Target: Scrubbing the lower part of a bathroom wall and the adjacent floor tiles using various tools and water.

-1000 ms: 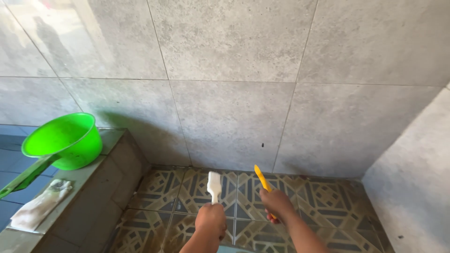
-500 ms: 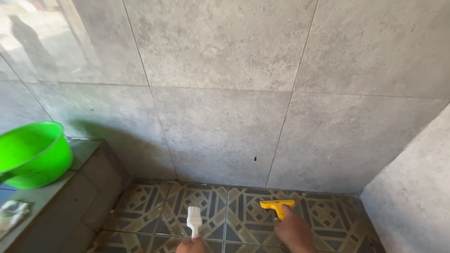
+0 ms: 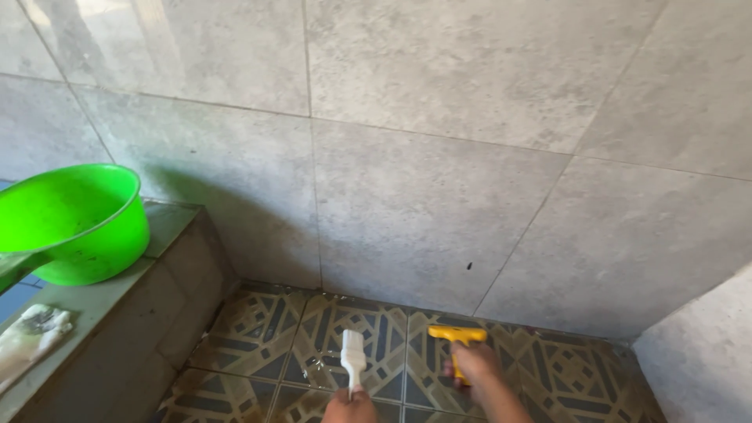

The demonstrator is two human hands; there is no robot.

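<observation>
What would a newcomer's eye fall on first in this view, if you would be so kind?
Most likely the bright green dipper on the grey ledge at the left, vivid against the grey wall tiles. Next come the two tools low in the middle over the patterned floor: a white brush in the left hand and a yellow scraper in the right hand.

Stood ahead of the hands, large grey wall tiles [image 3: 439, 211], lay beneath, patterned floor tiles [image 3: 251, 329], rose left, tiled ledge [image 3: 117, 290], sunlit upper-left.
</observation>
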